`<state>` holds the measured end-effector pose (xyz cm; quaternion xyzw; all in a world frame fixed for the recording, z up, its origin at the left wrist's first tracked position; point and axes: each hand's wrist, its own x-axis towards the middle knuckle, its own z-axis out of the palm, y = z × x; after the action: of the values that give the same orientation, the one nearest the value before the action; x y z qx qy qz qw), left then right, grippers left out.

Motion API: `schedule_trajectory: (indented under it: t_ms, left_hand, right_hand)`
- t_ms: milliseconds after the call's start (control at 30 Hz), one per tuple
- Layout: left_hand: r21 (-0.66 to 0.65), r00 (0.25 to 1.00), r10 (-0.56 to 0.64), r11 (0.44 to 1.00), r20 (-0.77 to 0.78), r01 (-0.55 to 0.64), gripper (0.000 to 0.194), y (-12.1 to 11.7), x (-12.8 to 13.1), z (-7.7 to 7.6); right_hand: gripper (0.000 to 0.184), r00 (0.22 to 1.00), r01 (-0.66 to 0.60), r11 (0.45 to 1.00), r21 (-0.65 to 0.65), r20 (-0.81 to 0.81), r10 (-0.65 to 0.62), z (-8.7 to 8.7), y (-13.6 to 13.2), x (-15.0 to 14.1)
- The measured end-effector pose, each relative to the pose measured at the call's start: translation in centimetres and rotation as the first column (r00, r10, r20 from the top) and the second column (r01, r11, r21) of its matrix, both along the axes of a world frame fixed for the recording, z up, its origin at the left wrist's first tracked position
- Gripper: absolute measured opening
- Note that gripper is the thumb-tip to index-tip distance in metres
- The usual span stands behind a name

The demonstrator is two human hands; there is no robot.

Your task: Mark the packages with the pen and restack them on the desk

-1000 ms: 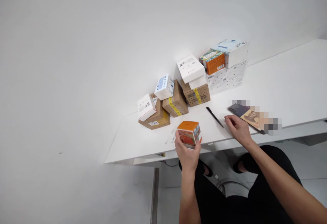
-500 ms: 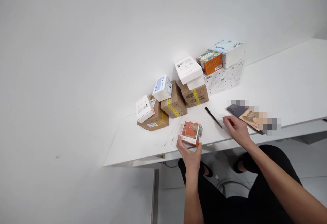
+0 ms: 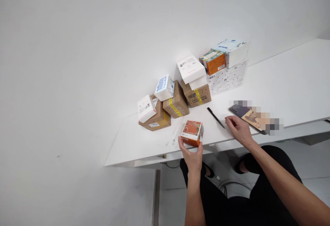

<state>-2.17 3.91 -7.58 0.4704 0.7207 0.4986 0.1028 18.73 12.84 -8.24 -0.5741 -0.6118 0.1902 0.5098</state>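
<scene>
A small orange box [image 3: 191, 130] with a printed picture on top is gripped at its near end by my left hand [image 3: 191, 153], thumb on one side and fingers on the other. It is at the table's front edge. My right hand [image 3: 238, 129] rests on the tabletop with its fingers curled in, and nothing shows in it. A black pen [image 3: 216, 117] lies just left of that hand, apart from it. Right behind my right hand is a phone [image 3: 238, 111] with a picture on its back, partly blurred out.
Against the wall stand brown cartons [image 3: 177, 104] with yellow tape, white boxes [image 3: 190, 68] on some of them. A blue-and-white pack [image 3: 164, 87] tops one carton. Farther right, an orange carton [image 3: 216, 64] and a tissue pack [image 3: 233, 54] sit on a white spotted package [image 3: 227, 81]. The white table [image 3: 291, 81] extends right.
The orange box has tilted in my left hand, and more of its near orange side shows. My right hand, the pen and the phone have stayed in place.
</scene>
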Motion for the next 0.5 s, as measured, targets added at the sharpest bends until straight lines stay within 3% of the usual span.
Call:
schedule_trajectory:
  t_ms: [233,400,500]
  left_hand:
    - [0.212,0.984,0.043,0.977,-0.175,-0.006,0.085,1.0,-0.7,2.3]
    - [0.23,0.964,0.05,0.973,-0.262,0.012,0.073,2.0,-1.3,2.9]
    - [0.185,0.976,0.029,0.983,-0.215,0.011,0.072,2.4,-1.3,2.8]
  right_hand:
    - [0.024,1.0,0.009,1.0,-0.008,0.009,-0.009,0.0,-0.1,0.1]
    - [0.024,1.0,0.004,1.0,-0.005,0.005,-0.004,-0.2,-0.1,0.1]
    - [0.024,1.0,0.004,1.0,-0.007,-0.001,-0.004,-0.3,0.0,0.0]
